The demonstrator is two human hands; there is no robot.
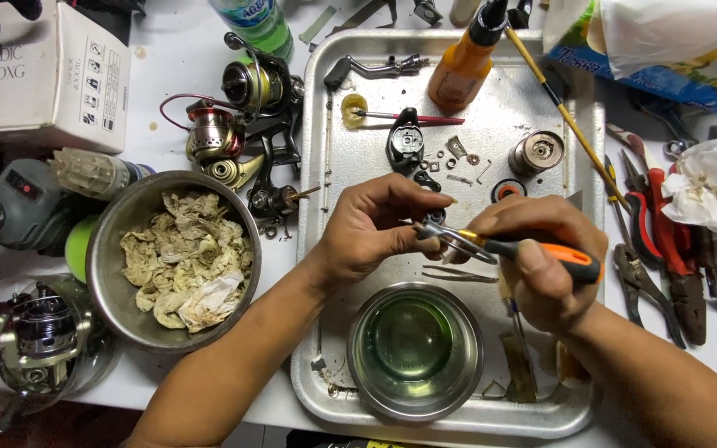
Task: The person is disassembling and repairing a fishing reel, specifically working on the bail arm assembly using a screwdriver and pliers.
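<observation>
2 hands (375, 228) (541, 257) work orange-handled pliers (508, 247) over metal tray (334, 166)

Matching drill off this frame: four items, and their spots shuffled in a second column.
Items:
1. orange bottle
2. small steel bowl
3. big steel bowl
4. orange-handled tool

Spots:
A. left of the tray, full of dirty wipes
B. in the right hand
C. top of the metal tray
D. near edge of the tray, holding greenish liquid

Pairs: 1-C, 2-D, 3-A, 4-B
</observation>
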